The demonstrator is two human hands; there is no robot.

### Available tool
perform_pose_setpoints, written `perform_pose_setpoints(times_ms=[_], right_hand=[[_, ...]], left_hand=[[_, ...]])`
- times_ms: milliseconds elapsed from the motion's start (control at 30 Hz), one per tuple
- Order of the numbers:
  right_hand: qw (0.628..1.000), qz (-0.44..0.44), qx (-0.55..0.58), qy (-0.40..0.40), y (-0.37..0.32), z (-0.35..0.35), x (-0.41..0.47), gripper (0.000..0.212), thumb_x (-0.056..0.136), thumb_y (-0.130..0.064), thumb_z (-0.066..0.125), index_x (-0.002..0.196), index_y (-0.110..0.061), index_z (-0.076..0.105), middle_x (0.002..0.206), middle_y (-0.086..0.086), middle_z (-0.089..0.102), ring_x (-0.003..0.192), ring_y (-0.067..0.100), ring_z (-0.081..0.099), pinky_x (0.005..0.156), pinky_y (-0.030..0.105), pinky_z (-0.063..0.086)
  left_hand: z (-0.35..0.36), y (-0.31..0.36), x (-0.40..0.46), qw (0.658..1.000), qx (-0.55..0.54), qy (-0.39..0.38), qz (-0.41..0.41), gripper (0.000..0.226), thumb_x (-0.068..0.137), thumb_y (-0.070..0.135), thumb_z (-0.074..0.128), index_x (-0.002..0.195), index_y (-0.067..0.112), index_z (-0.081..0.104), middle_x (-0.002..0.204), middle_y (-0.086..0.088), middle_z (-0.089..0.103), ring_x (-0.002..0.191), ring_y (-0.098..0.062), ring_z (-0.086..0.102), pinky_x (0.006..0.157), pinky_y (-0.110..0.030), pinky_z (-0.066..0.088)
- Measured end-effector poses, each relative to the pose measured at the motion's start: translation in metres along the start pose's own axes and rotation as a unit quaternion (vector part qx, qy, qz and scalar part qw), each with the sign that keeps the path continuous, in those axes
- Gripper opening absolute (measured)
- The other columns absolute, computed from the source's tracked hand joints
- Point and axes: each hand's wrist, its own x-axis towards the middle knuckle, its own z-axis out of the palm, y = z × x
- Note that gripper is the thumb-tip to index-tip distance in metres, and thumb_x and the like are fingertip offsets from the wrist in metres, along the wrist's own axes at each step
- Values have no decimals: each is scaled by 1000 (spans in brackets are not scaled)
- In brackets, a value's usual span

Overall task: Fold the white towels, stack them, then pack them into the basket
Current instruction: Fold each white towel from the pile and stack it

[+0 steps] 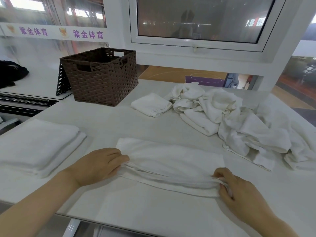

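A white towel (pixel 171 159) lies flat on the table in front of me, its near edge bunched up. My left hand (pixel 99 165) pinches that edge at its left end. My right hand (pixel 239 192) grips the same edge at its right end. A stack of folded white towels (pixel 37 146) rests at the left. One small folded towel (pixel 151 104) sits beside a heap of unfolded white towels (pixel 239 120) at the right. The brown woven basket (pixel 100 77) stands at the back left and looks empty from here.
The pale table (pixel 136 206) has its front edge just below my wrists. A dark perforated panel (pixel 62 82) leans behind the basket. A black cloth (pixel 10 74) lies on a side shelf at far left. A white-framed window (pixel 196 41) runs behind the table.
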Motion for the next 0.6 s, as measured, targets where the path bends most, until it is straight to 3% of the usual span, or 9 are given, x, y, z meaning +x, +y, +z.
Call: perform_pose_setpoints(times_ms=[100, 167, 267, 333, 467, 533, 600], right_hand=[[999, 26, 24, 25, 0, 4, -3, 47, 89, -16, 61, 106, -51, 34, 95, -31, 62, 71, 6, 66, 63, 28, 53], [998, -17, 4, 58, 2, 6, -5, 46, 83, -4, 67, 106, -39, 48, 106, -36, 56, 68, 4, 63, 53, 24, 51], [995, -76, -31, 50, 6, 5, -5, 35, 77, -5, 62, 86, -35, 46, 129, -36, 43, 69, 2, 60, 45, 21, 48], [995, -84, -31, 41, 7, 2, -4, 24, 80, -15, 51, 83, -37, 42, 132, -38, 38, 71, 0, 59, 45, 19, 46], [995, -93, -24, 35, 10, 2, -2, 16, 85, -26, 39, 87, -41, 43, 131, -41, 38, 73, -2, 59, 48, 14, 45], [995, -94, -24, 35, 12, 3, 1, 18, 86, -26, 38, 88, -42, 45, 131, -40, 39, 78, -4, 60, 49, 14, 46], [993, -101, -37, 45, 16, 5, 3, 22, 86, -26, 39, 90, -43, 51, 131, -34, 43, 87, -4, 60, 51, 19, 51]], left_hand=[[-8, 7, 5, 991, -71, -65, -91, 13, 97, 31, 44, 97, 43, 51, 90, 18, 59, 81, -9, 58, 63, -19, 41], [-4, 8, 1, 978, -141, -91, -126, 13, 96, 38, 46, 93, 50, 48, 88, 16, 59, 81, -6, 54, 68, -21, 41], [9, -4, -7, 993, -31, -101, -51, 20, 95, 32, 45, 112, 37, 55, 122, 13, 62, 87, -10, 60, 73, -25, 52], [13, -8, -12, 993, -16, -117, -14, 21, 94, 34, 50, 111, 30, 62, 131, 6, 59, 93, -13, 59, 78, -26, 51], [8, -4, -2, 992, -11, -124, 21, 21, 99, 42, 48, 106, 30, 64, 124, 11, 60, 91, -11, 58, 78, -23, 48], [12, -3, 4, 993, -48, -105, -30, 32, 101, 54, 36, 117, 37, 57, 120, 18, 59, 100, -7, 57, 87, -20, 44], [14, -3, 5, 991, -22, -106, -75, 26, 101, 45, 40, 119, 34, 55, 116, 17, 63, 99, -5, 61, 85, -20, 48]])
